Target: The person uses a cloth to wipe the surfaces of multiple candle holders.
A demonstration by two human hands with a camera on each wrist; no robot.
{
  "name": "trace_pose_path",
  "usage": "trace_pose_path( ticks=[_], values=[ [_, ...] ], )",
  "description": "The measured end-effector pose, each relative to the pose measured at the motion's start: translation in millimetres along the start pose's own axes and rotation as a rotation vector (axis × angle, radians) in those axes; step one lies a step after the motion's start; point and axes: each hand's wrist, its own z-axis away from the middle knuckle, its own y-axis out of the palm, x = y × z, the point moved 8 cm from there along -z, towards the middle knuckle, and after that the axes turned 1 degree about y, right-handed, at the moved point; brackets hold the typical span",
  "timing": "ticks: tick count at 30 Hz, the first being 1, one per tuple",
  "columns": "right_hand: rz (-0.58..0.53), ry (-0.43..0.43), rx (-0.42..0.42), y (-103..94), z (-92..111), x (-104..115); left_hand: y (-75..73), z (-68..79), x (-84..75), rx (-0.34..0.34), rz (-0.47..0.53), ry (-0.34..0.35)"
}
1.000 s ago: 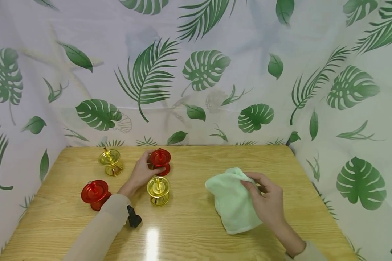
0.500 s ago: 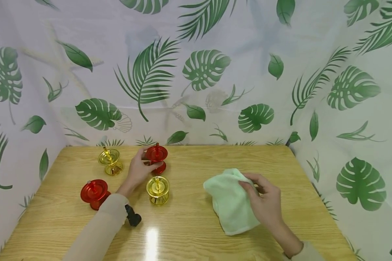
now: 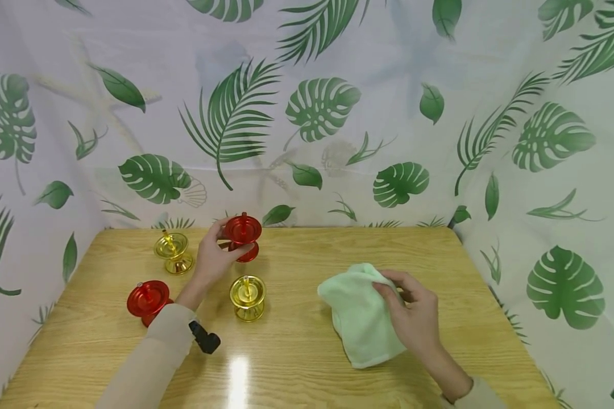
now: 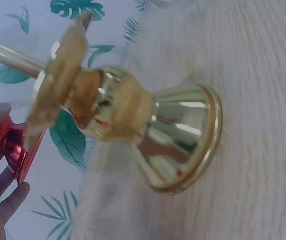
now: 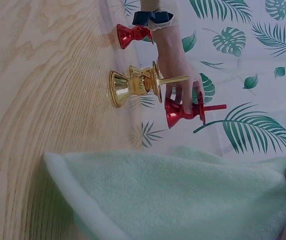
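Observation:
My left hand (image 3: 212,261) grips a red candle holder (image 3: 244,230) by its narrow middle. Its dish faces up with a short spike in it, and the right wrist view shows its base (image 5: 174,113) off the table. Closest to that hand stands a gold candle holder (image 3: 248,298), upright on the wood; it fills much of the left wrist view (image 4: 178,140). My right hand (image 3: 414,312) pinches the top of a pale green towel (image 3: 363,321) between thumb and fingers. The towel hangs in folds, its lower edge at or just above the table.
A second gold candle holder (image 3: 173,253) stands at the back left. Another red one (image 3: 148,301) is nearer, partly behind the left sleeve (image 3: 156,352). A leaf-print cloth (image 3: 307,113) walls the wooden table (image 3: 297,363) at the back and sides.
My left hand has raised the red candle holder and carried it slightly back and left. My right hand and the towel have shifted a little left.

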Motion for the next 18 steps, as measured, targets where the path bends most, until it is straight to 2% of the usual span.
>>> trace_pose_path(
  ticks=[11,18],
  values=[
    [-0.013,0.003,-0.023,-2.8,-2.1,-0.5,-0.2,10.0,-59.0,-0.006,-0.055,0.208],
    [-0.044,-0.034,-0.011,-0.1,-5.8,4.4,1.3,23.3,-95.8,0.011,-0.048,0.268]
  ],
)
